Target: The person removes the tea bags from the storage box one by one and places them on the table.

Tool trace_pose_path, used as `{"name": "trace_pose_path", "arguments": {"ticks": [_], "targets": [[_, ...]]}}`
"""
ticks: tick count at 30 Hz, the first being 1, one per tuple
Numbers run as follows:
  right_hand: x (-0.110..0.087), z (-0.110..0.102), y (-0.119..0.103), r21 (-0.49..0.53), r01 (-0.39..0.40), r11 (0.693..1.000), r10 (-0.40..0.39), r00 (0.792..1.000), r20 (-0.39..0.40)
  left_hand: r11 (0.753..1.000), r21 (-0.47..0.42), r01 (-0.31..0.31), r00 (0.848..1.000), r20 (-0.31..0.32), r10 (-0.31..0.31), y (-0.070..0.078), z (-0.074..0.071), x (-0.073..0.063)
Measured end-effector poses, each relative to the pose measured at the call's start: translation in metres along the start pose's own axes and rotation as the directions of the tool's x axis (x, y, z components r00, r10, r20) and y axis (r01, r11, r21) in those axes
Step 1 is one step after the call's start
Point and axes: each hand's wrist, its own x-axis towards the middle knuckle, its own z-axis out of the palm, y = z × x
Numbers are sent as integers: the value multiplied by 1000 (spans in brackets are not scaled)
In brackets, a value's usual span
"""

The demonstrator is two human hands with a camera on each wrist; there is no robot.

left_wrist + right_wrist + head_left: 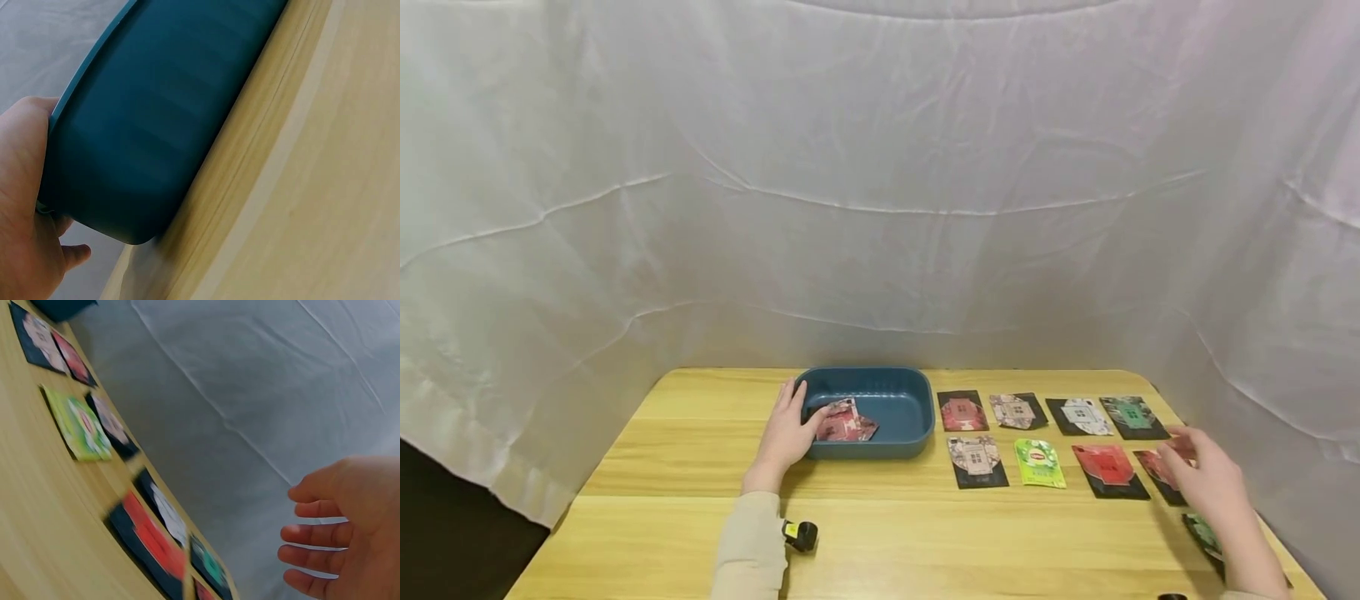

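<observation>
My left hand point(786, 433) grips the left end of a blue rectangular basin point(872, 451), its thumb over the rim. Seen from the left wrist, the basin's ribbed outer wall point(156, 119) fills the middle. A few pink-and-red tea sachets point(844, 423) lie inside, next to the thumb. At the far right my right hand point(1208, 477) hovers with loosely bent fingers and holds nothing. Beneath it lies a dark red sachet point(1159, 473), partly covered by the fingers. A black-and-green sachet point(1202, 533) sits under the right wrist, mostly hidden by the forearm.
Right of the basin, sachets lie in two rows: red point(962, 412), beige point(1017, 411), white point(1081, 416) and green point(1133, 417) behind; beige point(977, 461), lime-green Lipton point(1039, 463) and bright red point(1108, 471) in front. Light cloth point(880, 250) hangs around the wooden table point(880, 533).
</observation>
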Motion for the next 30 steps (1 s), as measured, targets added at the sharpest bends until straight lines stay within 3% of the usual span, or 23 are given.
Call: {"name": "trace_pose_path", "arguments": {"ticks": [3, 12, 23, 30], "targets": [[3, 11, -16, 21, 51, 998, -50, 998, -38, 1000, -3, 1, 1000, -9, -1, 0, 0, 0], [16, 42, -65, 135, 122, 983, -121, 992, -21, 1000, 3, -9, 1000, 4, 9, 0, -1, 3], [33, 78, -128, 280, 141, 950, -162, 986, 51, 1000, 2, -4, 1000, -4, 4, 0, 1, 1], [37, 105, -167, 321, 147, 935, -182, 980, 79, 1000, -2, 2, 1000, -4, -2, 0, 1, -1]]}}
